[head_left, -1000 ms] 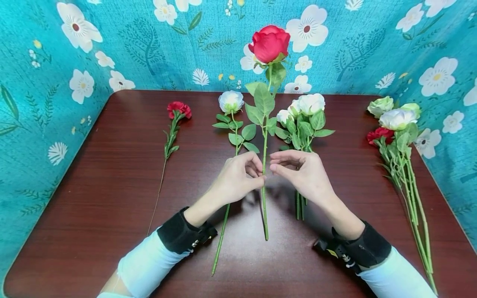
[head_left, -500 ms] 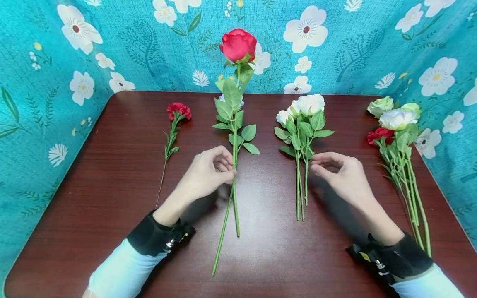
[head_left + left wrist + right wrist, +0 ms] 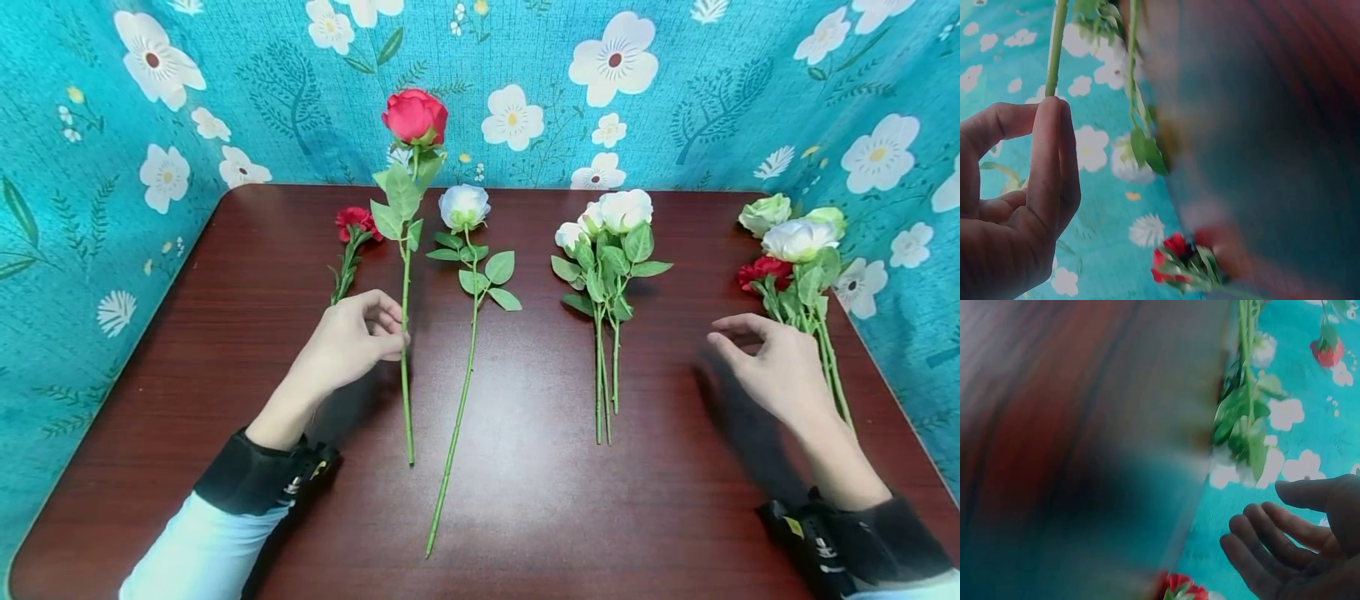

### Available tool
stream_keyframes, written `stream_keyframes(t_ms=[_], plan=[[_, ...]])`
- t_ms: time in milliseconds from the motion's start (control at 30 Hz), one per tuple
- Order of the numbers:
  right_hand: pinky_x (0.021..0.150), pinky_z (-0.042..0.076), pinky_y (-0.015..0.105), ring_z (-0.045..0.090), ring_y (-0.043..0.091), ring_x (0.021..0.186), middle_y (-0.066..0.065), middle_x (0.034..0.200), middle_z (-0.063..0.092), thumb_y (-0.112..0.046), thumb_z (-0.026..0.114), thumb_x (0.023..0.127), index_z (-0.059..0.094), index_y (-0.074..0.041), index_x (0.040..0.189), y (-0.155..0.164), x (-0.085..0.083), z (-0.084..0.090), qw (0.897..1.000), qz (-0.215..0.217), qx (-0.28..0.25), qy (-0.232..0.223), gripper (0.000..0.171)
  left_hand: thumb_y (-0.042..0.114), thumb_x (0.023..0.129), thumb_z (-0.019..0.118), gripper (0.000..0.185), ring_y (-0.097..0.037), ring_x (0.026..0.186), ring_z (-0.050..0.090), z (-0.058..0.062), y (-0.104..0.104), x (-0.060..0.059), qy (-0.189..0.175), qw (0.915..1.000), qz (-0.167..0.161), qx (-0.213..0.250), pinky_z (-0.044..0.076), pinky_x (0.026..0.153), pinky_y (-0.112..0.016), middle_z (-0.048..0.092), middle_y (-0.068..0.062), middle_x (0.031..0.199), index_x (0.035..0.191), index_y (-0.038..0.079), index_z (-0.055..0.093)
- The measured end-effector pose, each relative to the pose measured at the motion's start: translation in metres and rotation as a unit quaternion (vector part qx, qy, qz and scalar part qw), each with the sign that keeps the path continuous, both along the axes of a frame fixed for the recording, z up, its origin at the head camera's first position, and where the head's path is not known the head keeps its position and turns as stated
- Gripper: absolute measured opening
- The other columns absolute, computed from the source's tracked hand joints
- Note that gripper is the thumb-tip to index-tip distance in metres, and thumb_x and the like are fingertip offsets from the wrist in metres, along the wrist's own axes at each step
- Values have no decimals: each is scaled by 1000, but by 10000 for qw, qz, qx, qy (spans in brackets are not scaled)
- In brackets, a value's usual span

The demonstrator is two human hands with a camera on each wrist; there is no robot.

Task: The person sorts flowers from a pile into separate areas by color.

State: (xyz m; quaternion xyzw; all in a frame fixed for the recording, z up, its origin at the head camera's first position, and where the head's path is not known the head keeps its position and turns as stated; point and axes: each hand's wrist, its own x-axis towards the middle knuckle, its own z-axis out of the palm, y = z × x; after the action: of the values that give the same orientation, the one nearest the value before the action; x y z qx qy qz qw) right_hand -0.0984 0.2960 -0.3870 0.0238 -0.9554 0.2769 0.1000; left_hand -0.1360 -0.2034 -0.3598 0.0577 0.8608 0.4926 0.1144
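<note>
My left hand (image 3: 352,337) pinches the green stem (image 3: 1055,53) of a red rose (image 3: 415,117) between thumb and fingertips. The rose stands upright above the left part of the table, its bloom against the cloth behind. Close to that hand lies a red carnation (image 3: 356,223), its lower stem hidden by the hand and forearm. To the right of the held rose, a single pale bluish-white rose (image 3: 463,207) lies on the table. My right hand (image 3: 780,362) is over the right side with loosely bent fingers (image 3: 1260,525) and nothing between them, overlapping the stems of a mixed bunch (image 3: 801,240).
Several white roses (image 3: 626,211) with short stems lie together right of centre. The mixed bunch at the right edge has white, pale green and red blooms. A turquoise floral cloth (image 3: 300,92) surrounds the dark brown table (image 3: 540,517) at the back and sides.
My left hand has carried the red rose leftward, past the bluish-white rose, towards the carnation. The right hand has moved away to the right, over to the mixed bunch.
</note>
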Motion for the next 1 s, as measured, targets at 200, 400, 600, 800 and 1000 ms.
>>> stream_keyframes(t_ms=[200,400,600,800,1000], plan=[[62,43,35,62,30,77,18,88,72,-22,74,96,73,0,114,20,4,0,9986,-203,424,-227,28,9,89,68,19,-20,73,74,2,-19,-1,174,9934,226,-1110,55,70,-34,67,-9,88,106,3,65],[58,43,46,59,39,77,24,88,67,-21,72,96,68,8,115,37,5,0,9943,-397,821,-560,35,12,88,65,22,-17,72,74,3,-34,-3,121,9843,309,-1731,50,72,-37,67,-7,87,107,3,65],[68,45,64,54,55,95,40,114,56,-21,73,94,57,14,122,51,7,1,9820,-607,1253,-1275,48,11,87,64,23,-16,71,73,0,-44,-7,23,9803,291,-1955,51,74,-38,68,-8,88,108,1,65],[71,44,67,52,58,98,40,112,53,-16,74,91,53,16,122,59,9,1,9745,-665,1415,-1609,50,10,85,66,21,-12,65,69,-3,-52,-10,256,9710,399,-2342,49,73,-39,71,-3,82,104,1,67],[61,46,61,57,52,80,32,87,59,-9,75,87,57,13,103,60,10,3,9663,-1009,1643,-1706,33,9,86,67,18,-14,64,69,-8,-57,-12,217,9653,326,-2582,50,77,-47,71,-2,75,101,-1,66]])
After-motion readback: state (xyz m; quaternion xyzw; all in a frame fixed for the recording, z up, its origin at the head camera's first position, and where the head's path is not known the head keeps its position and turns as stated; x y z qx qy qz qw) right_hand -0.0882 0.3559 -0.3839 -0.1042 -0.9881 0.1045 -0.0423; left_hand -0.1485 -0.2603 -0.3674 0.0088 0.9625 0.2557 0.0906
